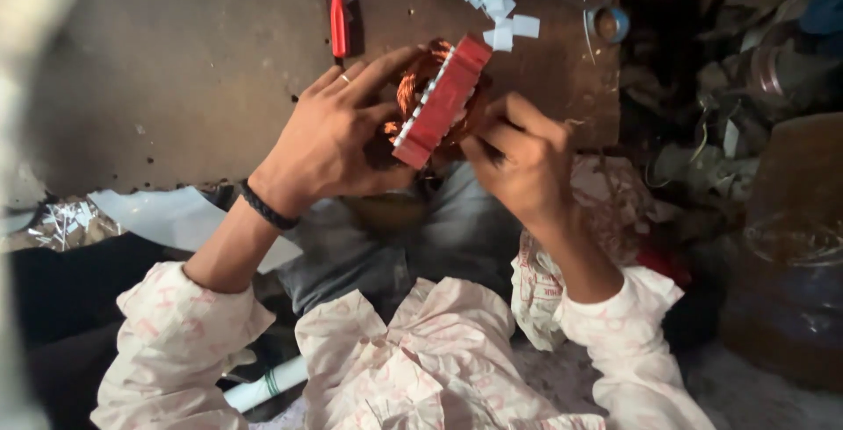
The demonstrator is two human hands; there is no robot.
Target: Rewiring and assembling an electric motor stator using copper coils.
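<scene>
coil (413,87): copper mostly hidden behind the red core (442,101) and both hands
right fingers (492,144): tips tucked behind the core
screwdriver (338,13): top cut by the edge
right clutter: too blurred to name

Both hands hold a red motor stator (442,101) wound with copper wire above the brown workbench (176,87). The left hand (329,140) cups its left side; the right hand (524,162) pinches its right edge. A red-handled screwdriver (338,15) lies farther off, with white paper scraps (505,21) to its right.
</scene>
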